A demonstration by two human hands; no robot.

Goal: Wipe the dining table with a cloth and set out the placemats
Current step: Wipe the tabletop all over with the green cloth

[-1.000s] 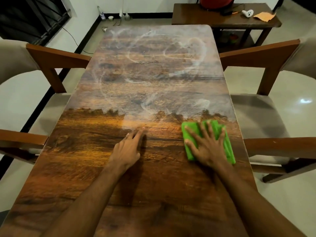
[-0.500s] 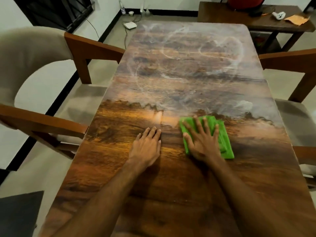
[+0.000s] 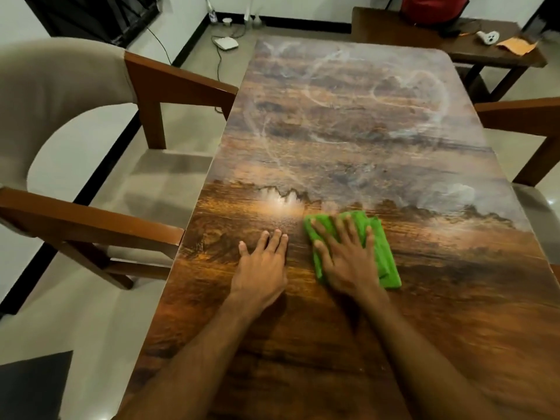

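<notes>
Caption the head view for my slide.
Right hand presses a green cloth on the streaky dining table; left hand rests flat beside it.

Count log, head view.

- Hands showing: 2. The left hand (image 3: 262, 268) and the right hand (image 3: 345, 262) are both lying flat.
- Cloths: 1. A green cloth (image 3: 385, 253) is lying under the right hand.
- Dining tables: 1. The dining table (image 3: 348, 147) is bearing both hands.
- Chairs: 2. The first chair (image 3: 60, 86) is standing out past the left hand and showing 2 wooden armrests. The second chair (image 3: 530, 116) is showing past the right hand, cut off by the frame edge.
- Side tables: 1. The side table (image 3: 424, 34) is standing far beyond the right hand.
- Sitting on the side table: 1 red bag (image 3: 433, 7), 1 small white object (image 3: 488, 37) and 1 orange sheet (image 3: 515, 45).
- Lying on the floor far beyond the left hand: 1 flat white box (image 3: 225, 43).
</notes>
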